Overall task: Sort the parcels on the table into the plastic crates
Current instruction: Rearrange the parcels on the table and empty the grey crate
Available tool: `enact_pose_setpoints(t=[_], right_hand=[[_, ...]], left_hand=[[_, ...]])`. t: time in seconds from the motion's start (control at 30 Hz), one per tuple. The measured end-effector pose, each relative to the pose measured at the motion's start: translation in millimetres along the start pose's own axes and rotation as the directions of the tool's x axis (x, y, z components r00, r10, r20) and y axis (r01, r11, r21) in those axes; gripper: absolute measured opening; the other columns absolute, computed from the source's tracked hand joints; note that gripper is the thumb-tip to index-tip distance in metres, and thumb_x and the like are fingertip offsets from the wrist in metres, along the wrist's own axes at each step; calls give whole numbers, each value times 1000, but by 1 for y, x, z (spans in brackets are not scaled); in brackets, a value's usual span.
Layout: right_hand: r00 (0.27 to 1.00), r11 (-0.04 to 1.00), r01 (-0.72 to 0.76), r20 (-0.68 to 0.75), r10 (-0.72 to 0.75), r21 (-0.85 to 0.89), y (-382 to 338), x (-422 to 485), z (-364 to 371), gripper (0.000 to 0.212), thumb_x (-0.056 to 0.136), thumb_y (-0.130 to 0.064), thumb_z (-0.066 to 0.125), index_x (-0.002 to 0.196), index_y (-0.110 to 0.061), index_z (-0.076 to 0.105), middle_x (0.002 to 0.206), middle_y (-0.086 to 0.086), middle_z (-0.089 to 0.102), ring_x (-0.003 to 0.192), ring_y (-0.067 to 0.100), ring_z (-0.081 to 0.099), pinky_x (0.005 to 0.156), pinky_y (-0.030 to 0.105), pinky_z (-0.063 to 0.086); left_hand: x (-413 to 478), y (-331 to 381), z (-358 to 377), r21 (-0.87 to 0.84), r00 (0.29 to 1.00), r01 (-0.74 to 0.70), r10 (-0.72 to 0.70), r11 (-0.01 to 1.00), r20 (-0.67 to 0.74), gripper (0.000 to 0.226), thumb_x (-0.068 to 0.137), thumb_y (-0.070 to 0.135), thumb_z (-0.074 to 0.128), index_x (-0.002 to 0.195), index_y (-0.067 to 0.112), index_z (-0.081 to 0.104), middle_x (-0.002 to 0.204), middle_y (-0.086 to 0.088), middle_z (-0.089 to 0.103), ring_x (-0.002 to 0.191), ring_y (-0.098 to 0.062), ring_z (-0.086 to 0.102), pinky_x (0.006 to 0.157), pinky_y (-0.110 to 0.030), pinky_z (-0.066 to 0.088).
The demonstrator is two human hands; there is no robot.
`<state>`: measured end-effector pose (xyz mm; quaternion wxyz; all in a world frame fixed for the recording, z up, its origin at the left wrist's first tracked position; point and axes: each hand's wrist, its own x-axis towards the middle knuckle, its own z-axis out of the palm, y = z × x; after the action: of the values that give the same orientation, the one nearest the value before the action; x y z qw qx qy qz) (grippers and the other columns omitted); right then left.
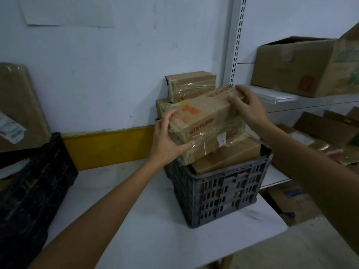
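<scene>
At the centre of the frame we hold the taped parcel point(206, 121) with orange print between both hands, tilted so its right end sits higher than its left. Our left hand point(167, 140) grips the lower left end, thumb along the front edge. Our right hand point(246, 105) curls over the upper right end. The parcel is just above the grey crate point(223, 191), which stands on the white table point(155, 220) at centre right of the frame. We cannot tell whether its underside touches the flat box point(229, 154) that tops the crate. Behind it, a small taped parcel point(191, 84) sits on a wider parcel point(162, 107) against the wall.

We judge the step in hand to be setting this parcel onto the load. The crate looks full to the rim, so anything added rides above its walls. To do it well we level the parcel first and square its long side with the flat box. Then we lower both ends together and let go only once it rests without rocking. The glossy tape looks slippery, so a firm hold on the ends matters. If it will not sit steady, the black crate point(33, 187) at the lower left of the frame may serve better.
</scene>
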<state>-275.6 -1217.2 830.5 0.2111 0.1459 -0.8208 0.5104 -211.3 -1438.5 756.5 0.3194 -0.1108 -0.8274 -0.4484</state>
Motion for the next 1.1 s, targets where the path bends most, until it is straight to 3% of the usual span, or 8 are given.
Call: enact_pose_setpoints(t=[0.3, 0.43, 0.57, 0.67, 0.73, 0.83, 0.97, 1.1], right_hand=[[956, 969, 245, 156, -249, 45, -68, 11, 68, 56, 93, -32, 56, 143, -22, 35, 130, 3, 53, 105, 10, 50, 89, 31, 45], [953, 968, 243, 171, -251, 68, -67, 3, 118, 64, 86, -49, 58, 142, -27, 36, 139, 1, 46, 122, 19, 47, 100, 44, 44], [953, 975, 120, 251, -167, 189, -58, -10, 166, 62, 85, -60, 53, 138, -30, 41, 139, 6, 44, 120, 19, 47, 98, 39, 44], [961, 963, 15, 262, -88, 269, -48, -21, 200, 72, 81, -67, 51, 140, -29, 39, 143, 3, 42, 127, 19, 45, 104, 44, 42], [960, 936, -107, 280, 9, 337, -39, -28, 221, 76, 81, -66, 54, 144, -28, 34, 146, 4, 39, 128, 19, 43, 106, 44, 39], [883, 811, -375, 439, 165, 449, -28, -41, 250, 90, 63, -70, 68, 139, -35, 36, 136, 0, 51, 120, 21, 53, 100, 51, 44], [697, 606, -627, 700, 155, 490, -20, -57, 281, 80, 71, -47, 75, 138, -24, 39, 111, 6, 63, 90, 26, 66, 66, 45, 57], [715, 580, -645, 660, 229, 497, -4, -56, 298, 54, 87, -22, 65, 136, -22, 42, 109, 5, 62, 80, 20, 62, 57, 32, 53]], left_hand=[[-26, -25, -85, -243, 933, 169, -235, 955, -274, 74, 61, 40, 67, 124, 40, 28, 115, 14, 52, 97, 5, 55, 79, -16, 49], [-47, -37, -120, -223, 887, 212, -283, 952, -364, 68, 70, 28, 68, 126, 34, 31, 117, 13, 51, 108, -9, 56, 89, -27, 49], [-68, -50, -142, -182, 845, 261, -316, 948, -430, 67, 67, 29, 70, 121, 37, 32, 124, 0, 54, 108, -14, 56, 77, -2, 43], [-83, -65, -151, -183, 800, 332, -379, 925, -466, 67, 69, 30, 74, 123, 33, 34, 122, 0, 56, 104, -11, 55, 71, 4, 39], [-93, -78, -156, -264, 762, 366, -450, 892, -465, 68, 71, 31, 76, 124, 33, 34, 119, 2, 58, 102, -13, 58, 80, -9, 48], [-101, -94, -162, -403, 700, 392, -553, 827, -453, 64, 65, 38, 77, 115, 38, 38, 110, 12, 58, 100, -16, 63, 80, -47, 57], [-103, -107, -162, -431, 707, 398, -570, 810, -419, 57, 74, 18, 77, 114, 26, 37, 115, 2, 57, 99, -14, 63, 80, -46, 57], [-109, -128, -167, -347, 733, 483, -588, 804, -342, 58, 61, 35, 83, 101, 27, 41, 115, 0, 55, 106, -18, 59, 83, -30, 53]])
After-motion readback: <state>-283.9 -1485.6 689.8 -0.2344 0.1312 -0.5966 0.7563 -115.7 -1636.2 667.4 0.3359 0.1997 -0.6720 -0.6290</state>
